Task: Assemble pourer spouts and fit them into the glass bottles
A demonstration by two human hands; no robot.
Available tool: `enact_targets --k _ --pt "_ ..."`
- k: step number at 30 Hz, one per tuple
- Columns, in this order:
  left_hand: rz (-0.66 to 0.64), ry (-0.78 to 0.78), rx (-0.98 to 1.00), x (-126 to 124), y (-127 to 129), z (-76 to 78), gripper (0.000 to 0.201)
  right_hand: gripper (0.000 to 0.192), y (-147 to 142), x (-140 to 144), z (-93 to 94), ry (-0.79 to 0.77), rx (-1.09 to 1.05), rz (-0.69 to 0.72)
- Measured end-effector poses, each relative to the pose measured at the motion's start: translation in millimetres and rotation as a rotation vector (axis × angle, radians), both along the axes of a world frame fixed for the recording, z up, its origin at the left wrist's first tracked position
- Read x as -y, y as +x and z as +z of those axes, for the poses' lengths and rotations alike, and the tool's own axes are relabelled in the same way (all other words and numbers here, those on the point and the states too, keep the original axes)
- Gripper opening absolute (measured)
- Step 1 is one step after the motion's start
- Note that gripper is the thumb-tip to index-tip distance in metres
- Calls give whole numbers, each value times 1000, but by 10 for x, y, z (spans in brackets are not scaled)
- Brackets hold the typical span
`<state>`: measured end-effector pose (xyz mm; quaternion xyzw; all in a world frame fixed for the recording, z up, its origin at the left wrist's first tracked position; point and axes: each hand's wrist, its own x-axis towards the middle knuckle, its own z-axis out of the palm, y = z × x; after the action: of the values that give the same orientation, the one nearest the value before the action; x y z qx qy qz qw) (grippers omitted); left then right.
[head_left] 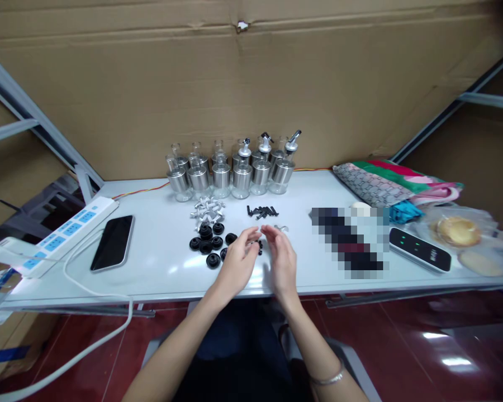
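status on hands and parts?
Left hand pinching small black part, right hand open beside it. Black caps left of hands. Nothing between.

At the left of my white table [159, 268] lie a power strip [62, 234] and a dark phone [113, 243]. At right, I see folded patterned fabric [381, 184], a black remote [419, 249] and bagged bread [456, 230]. Brown cardboard [251, 78] fills the top.
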<state>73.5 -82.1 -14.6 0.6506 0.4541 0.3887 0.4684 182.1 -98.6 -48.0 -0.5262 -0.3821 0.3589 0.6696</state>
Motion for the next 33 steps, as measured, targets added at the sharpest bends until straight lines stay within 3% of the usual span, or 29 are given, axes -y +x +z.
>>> enact_targets --k 3,6,12,16,22,27,33 --pt "27 432 -357 -13 -203 51 31 26 143 131 68 126 308 -185" --pt "-6 553 -697 -103 -407 10 29 27 345 151 64 102 600 -297" --pt "-127 732 -865 -240 -581 -110 23 37 633 -17 -69 -17 887 -125" --pt "-184 832 -867 -319 -624 -80 21 33 669 -77 -62 -28 860 -46" --pt "-83 838 -857 -337 -618 -53 16 27 665 -46 -7 -45 808 -43" --pt "-163 914 -846 -291 -645 -75 22 25 672 -32 -15 -65 749 -61" --pt "-48 963 -995 -270 -641 -79 18 33 690 -19 -41 -104 500 -96"
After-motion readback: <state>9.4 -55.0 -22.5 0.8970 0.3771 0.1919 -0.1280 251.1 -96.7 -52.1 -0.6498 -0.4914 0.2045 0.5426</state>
